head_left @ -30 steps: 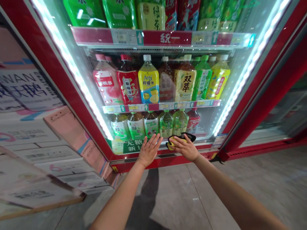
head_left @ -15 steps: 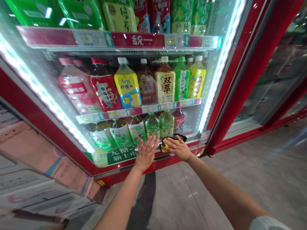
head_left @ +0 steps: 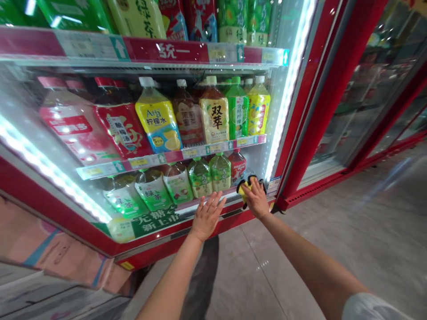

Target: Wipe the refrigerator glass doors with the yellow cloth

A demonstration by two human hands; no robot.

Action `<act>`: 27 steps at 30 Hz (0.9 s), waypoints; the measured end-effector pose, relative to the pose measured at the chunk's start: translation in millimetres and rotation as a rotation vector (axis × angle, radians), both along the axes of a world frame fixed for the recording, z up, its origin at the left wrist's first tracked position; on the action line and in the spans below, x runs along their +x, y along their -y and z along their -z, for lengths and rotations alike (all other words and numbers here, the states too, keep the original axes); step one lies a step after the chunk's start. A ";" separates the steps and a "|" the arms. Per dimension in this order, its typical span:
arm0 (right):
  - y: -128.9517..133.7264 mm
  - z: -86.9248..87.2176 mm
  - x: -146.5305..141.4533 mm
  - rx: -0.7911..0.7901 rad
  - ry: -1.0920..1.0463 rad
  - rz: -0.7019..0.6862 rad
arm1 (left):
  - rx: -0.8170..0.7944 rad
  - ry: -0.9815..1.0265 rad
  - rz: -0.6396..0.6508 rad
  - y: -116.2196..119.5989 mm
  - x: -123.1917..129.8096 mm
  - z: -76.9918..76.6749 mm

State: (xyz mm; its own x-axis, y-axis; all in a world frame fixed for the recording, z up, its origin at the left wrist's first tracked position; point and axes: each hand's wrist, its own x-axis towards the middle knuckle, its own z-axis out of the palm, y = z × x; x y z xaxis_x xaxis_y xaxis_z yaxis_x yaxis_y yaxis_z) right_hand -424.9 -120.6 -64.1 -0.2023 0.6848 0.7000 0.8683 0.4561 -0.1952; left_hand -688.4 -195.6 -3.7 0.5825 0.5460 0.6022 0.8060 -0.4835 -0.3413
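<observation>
My right hand [head_left: 257,200] presses a yellow and black cloth [head_left: 246,188] against the lower right of the glass door of a red-framed drinks fridge. Its fingers lie over the cloth and cover part of it. Beside it, my left hand [head_left: 207,218] has its fingers stretched out at the door's lower edge, with nothing in it. Behind the glass near my hands stand green-capped bottles [head_left: 220,172] and a red-labelled bottle [head_left: 238,165] on the bottom level. A green printed strip [head_left: 156,221] runs along the bottom of the door.
Bottles of several colours fill the middle shelf, whose price rail [head_left: 187,154] crosses the fridge. Pink and white cartons [head_left: 66,253] are stacked at the left. Another red-framed fridge [head_left: 336,146] stands to the right. Grey tiled floor [head_left: 320,226] lies below.
My right hand has moved right and slightly up with the cloth, which is now bunched nearer the door's right edge. My left hand stays low by the glass. The view has shifted to the right.
</observation>
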 end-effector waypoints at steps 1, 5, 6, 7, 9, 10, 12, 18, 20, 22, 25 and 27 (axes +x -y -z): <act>-5.1 -1.9 5.0 0.011 -0.131 0.058 | -0.012 -0.003 0.000 -0.8 2.8 0.6; -13.0 12.3 -11.8 0.015 -0.591 0.253 | -0.031 -0.056 -0.001 -2.6 8.7 3.4; -12.8 18.5 -23.8 0.013 -0.644 0.289 | -0.025 -0.067 -0.003 -3.2 9.1 4.2; -12.7 24.0 -36.4 0.014 -0.670 0.316 | -0.015 -0.073 -0.005 -4.1 9.3 5.1; -15.4 30.4 -57.3 0.018 -0.678 0.340 | 0.004 -0.069 -0.007 -6.7 9.4 6.3; -18.7 30.6 -63.1 0.019 -0.680 0.345 | 0.009 -0.062 -0.007 -8.4 9.4 6.6; -28.0 26.4 -62.3 0.021 -0.697 0.354 | 0.007 -0.041 -0.009 -12.1 9.7 6.6; -43.4 11.3 -23.0 0.021 -0.762 0.366 | 0.022 -0.022 -0.027 -16.7 12.0 7.2; -45.1 10.1 -21.4 0.038 -0.756 0.359 | 0.023 -0.038 -0.009 -17.0 13.0 8.3; -50.8 8.1 -22.5 0.058 -0.750 0.366 | 0.028 -0.043 0.005 -18.3 14.6 9.3; -65.2 3.3 -16.6 0.080 -0.756 0.400 | 0.049 -0.024 0.005 -21.8 18.8 10.2; -72.1 1.1 -7.4 0.086 -0.752 0.422 | 0.057 -0.012 0.006 -24.1 22.1 10.6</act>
State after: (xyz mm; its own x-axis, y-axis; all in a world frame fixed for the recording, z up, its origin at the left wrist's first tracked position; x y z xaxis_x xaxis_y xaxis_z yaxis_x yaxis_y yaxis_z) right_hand -432.3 -48.5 -65.2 0.5944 0.5368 0.5988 0.6226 0.1642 -0.7652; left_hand -666.2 -171.5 -14.2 0.5931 0.5071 0.6254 0.7987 -0.4680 -0.3781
